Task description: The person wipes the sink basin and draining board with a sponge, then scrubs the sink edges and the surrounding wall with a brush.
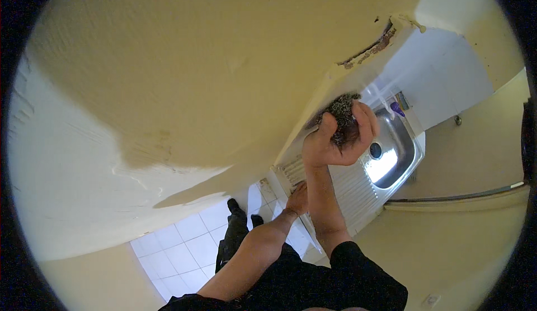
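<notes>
A dark grey, wiry metal scouring pad is held in my raised right hand, fingers and thumb curled around its sides. The hand is above the ribbed drainboard of a steel sink, close to the wall. Lower down, my left hand rests at the drainboard's near left corner. Its fingers are partly hidden by my right forearm, so their grip does not show clearly.
The steel sink basin with a round drain lies to the right. Behind it are a purple item and a small sponge-like block. A yellowish wall has a broken crack. White floor tiles show below.
</notes>
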`<state>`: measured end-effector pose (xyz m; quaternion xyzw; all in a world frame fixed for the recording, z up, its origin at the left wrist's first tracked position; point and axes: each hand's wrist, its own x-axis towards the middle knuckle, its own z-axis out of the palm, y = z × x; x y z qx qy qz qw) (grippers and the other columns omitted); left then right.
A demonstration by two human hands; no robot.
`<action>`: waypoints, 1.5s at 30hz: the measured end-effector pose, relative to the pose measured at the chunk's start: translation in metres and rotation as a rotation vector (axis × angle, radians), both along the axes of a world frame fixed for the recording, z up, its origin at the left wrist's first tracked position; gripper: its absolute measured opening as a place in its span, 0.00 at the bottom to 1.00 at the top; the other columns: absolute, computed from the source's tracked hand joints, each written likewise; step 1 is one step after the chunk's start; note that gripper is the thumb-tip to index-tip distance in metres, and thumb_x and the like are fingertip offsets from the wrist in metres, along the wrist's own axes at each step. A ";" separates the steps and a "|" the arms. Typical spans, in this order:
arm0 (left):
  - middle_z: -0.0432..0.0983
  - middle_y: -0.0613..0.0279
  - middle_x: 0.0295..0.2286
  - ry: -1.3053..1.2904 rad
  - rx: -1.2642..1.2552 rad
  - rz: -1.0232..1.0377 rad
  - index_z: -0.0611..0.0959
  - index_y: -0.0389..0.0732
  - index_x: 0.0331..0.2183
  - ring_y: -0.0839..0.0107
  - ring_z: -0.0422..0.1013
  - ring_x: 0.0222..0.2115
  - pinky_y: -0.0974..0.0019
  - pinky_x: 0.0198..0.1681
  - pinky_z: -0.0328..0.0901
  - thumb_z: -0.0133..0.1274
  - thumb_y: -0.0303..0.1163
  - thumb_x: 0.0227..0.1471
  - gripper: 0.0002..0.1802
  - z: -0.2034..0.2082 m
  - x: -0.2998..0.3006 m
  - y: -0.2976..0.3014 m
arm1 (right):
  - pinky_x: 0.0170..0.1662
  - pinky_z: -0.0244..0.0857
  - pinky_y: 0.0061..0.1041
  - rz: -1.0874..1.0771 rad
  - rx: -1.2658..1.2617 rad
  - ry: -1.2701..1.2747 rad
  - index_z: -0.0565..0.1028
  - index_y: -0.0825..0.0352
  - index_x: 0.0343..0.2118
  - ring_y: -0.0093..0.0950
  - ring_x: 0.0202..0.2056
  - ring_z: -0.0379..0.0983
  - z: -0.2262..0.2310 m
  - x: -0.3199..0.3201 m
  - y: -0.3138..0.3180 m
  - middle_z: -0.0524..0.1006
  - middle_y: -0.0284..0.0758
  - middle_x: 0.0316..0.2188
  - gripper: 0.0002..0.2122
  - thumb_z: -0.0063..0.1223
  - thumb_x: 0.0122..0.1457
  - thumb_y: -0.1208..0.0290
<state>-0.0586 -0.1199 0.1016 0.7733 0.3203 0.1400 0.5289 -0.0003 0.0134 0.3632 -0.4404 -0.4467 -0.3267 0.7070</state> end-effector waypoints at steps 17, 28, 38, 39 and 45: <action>0.71 0.56 0.43 -0.172 0.610 0.083 0.79 0.42 0.40 0.54 0.66 0.50 0.50 0.58 0.60 0.57 0.30 0.46 0.15 -0.057 0.015 0.005 | 0.37 0.65 0.34 0.258 -0.140 -0.512 0.73 0.58 0.33 0.32 0.33 0.68 -0.068 0.058 -0.001 0.70 0.35 0.35 0.09 0.60 0.54 0.64; 0.71 0.58 0.44 -0.094 0.599 0.048 0.79 0.42 0.40 0.56 0.65 0.52 0.51 0.60 0.57 0.55 0.30 0.47 0.15 -0.052 0.015 0.002 | 0.37 0.65 0.29 0.188 -0.074 -0.514 0.75 0.57 0.36 0.33 0.36 0.68 -0.046 0.032 -0.011 0.70 0.32 0.36 0.09 0.60 0.51 0.73; 0.72 0.58 0.43 -0.080 0.682 0.079 0.79 0.42 0.40 0.58 0.66 0.51 0.51 0.61 0.57 0.55 0.29 0.47 0.15 -0.055 0.017 0.001 | 0.39 0.63 0.29 0.216 -0.106 -0.507 0.75 0.58 0.34 0.32 0.38 0.67 -0.048 0.033 -0.011 0.70 0.31 0.37 0.11 0.64 0.48 0.75; 0.72 0.59 0.43 -0.048 0.687 0.077 0.79 0.42 0.40 0.58 0.66 0.51 0.51 0.61 0.57 0.55 0.29 0.47 0.15 -0.055 0.017 0.001 | 0.39 0.63 0.29 0.215 -0.104 -0.507 0.75 0.58 0.34 0.32 0.38 0.67 -0.052 0.035 -0.010 0.70 0.31 0.37 0.11 0.64 0.48 0.75; 0.72 0.54 0.45 -0.075 0.658 0.049 0.79 0.42 0.40 0.51 0.66 0.50 0.47 0.59 0.59 0.58 0.32 0.45 0.17 -0.059 0.014 0.005 | 0.39 0.63 0.29 0.177 -0.119 -0.442 0.75 0.58 0.34 0.32 0.34 0.68 -0.008 0.026 -0.010 0.71 0.31 0.36 0.11 0.65 0.48 0.74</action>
